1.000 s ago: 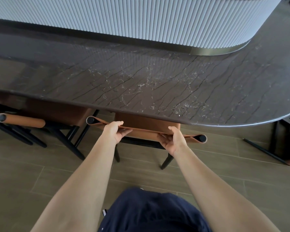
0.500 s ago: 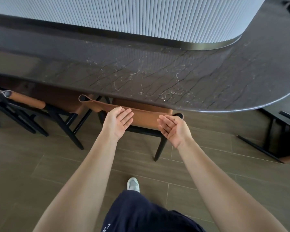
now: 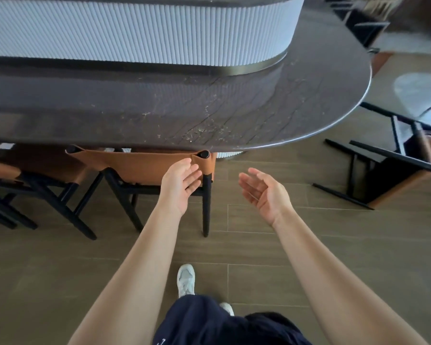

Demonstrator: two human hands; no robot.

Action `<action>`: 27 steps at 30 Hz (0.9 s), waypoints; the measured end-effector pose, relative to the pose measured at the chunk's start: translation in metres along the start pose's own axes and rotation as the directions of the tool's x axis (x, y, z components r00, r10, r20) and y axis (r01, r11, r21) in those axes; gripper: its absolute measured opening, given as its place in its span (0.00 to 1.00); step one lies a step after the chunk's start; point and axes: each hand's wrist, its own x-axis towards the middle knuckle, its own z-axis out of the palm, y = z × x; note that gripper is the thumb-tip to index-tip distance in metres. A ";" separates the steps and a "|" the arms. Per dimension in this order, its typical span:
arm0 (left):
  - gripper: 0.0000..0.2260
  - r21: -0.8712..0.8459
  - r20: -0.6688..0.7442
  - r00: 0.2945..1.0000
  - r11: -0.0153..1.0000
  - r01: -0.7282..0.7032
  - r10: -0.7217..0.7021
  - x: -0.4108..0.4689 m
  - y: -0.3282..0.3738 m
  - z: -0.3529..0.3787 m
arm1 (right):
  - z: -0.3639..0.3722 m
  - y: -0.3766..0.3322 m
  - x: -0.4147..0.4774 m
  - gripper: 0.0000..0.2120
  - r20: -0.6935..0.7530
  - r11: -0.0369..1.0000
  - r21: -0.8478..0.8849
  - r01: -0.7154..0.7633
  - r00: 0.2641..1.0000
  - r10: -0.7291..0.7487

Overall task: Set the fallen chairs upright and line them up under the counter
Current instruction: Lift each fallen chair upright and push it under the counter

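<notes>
Head view: two chairs in, one still down

Clock directions are taken from the person. Near chair (image 3: 144, 168) stands upright at 11 o'clock, its tan back tucked just under the table (image 3: 209, 108) edge. Left chair (image 3: 42, 168) at 10 o'clock is also upright and tucked in beside it, so that part looks done. Fallen chair (image 3: 383, 178) lies on its side on the floor (image 3: 334, 257) at 2 o'clock, off the table's rounded end, with its legs pointing sideways. It has yet to be raised and lined up, so the task looks roughly two-thirds through, as far as this view shows.

Left hand (image 3: 181, 188) hangs in front of the near chair's right post, fingers straight and grip apart. Whether it touches the back I cannot tell. Right hand (image 3: 264, 191) is over bare floor at 1 o'clock, palm up, grip apart and holding nothing.

A second ago both hands clasped the top of the near chair's back. Half a second ago they had let go and opened. Since then the view has swung right, bringing more of the fallen chair in, and the right hand has drifted off the near chair toward it.
</notes>
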 end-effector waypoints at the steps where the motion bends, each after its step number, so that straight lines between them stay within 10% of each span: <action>1: 0.11 0.001 0.007 1.000 1.000 0.000 0.000 -0.001 -0.005 0.010 | -0.011 -0.007 -0.003 0.12 -0.013 1.000 0.000 0.017 1.000 -0.017; 27: 0.11 0.398 0.654 0.708 0.917 -0.023 -0.266 0.047 -0.069 0.265 | -0.186 -0.104 -0.038 0.11 -0.597 0.854 0.213 0.475 0.755 -0.272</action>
